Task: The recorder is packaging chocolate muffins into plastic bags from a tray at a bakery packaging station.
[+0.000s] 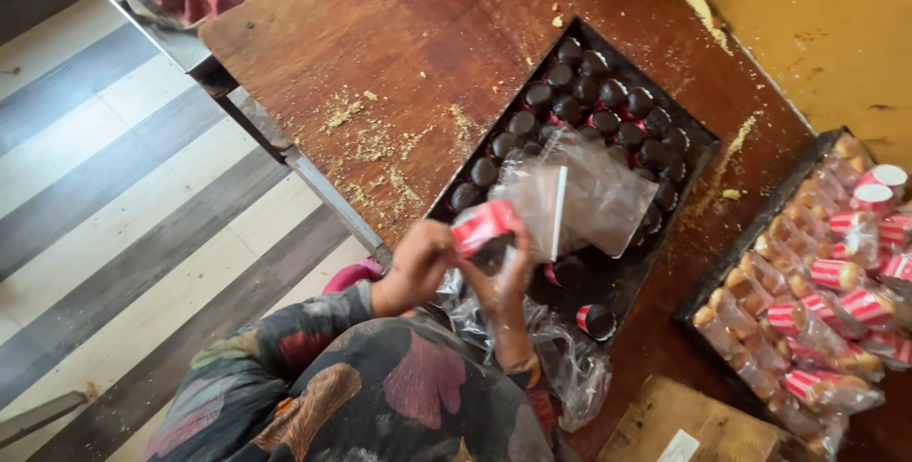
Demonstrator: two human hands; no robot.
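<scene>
You are at the bagging step, as I read it: your left hand (416,267) pinches the red-and-white striped cupcake (484,226) by its wrapper, and your right hand (508,286) closes around it from below while also gripping the edge of a clear plastic bag (579,198) that stands open above the dark tray (698,134). The cupcake sits between both hands, over the near end of that tray, just beside the bag's mouth. It lies tipped on its side, its long axis running roughly left to right, though which end faces the bag is hard to tell. The next move calls for keeping the mouth spread and lining the cupcake's axis up with it. More chocolate-topped cupcakes (608,111) fill the tray on the tabletop (380,35); bagged ones (836,310) crowd a second tray to your right
</scene>
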